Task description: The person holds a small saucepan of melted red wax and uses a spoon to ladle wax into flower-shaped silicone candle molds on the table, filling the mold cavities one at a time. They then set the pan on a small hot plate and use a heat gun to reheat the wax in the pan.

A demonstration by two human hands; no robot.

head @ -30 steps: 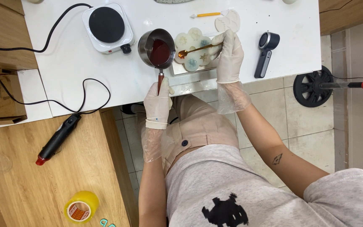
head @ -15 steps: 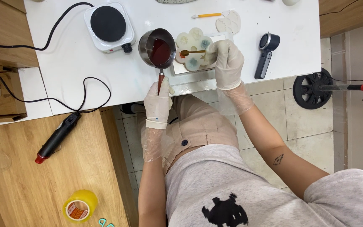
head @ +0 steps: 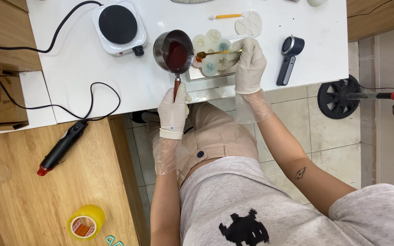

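Note:
My gloved left hand [head: 173,108] grips the handle of a small metal saucepan [head: 173,51] holding dark red liquid, at the white table's near edge. My gloved right hand [head: 249,64] holds a gold spoon [head: 215,53] level, its bowl carrying red liquid. The spoon's bowl is over a white silicone mould [head: 213,57] with several round cavities, just right of the pan.
A white electric hotplate [head: 118,25] sits left of the pan, its black cord [head: 76,98] looping over the white table [head: 297,18]. A black handheld device [head: 288,57] lies right. A heat gun [head: 62,147] and yellow tape roll [head: 86,221] rest on the wooden bench; a fan base [head: 338,96] stands on the floor.
The spoon has shifted slightly left, its bowl closer to the pan's rim over the mould. My left hand and the pan have barely moved.

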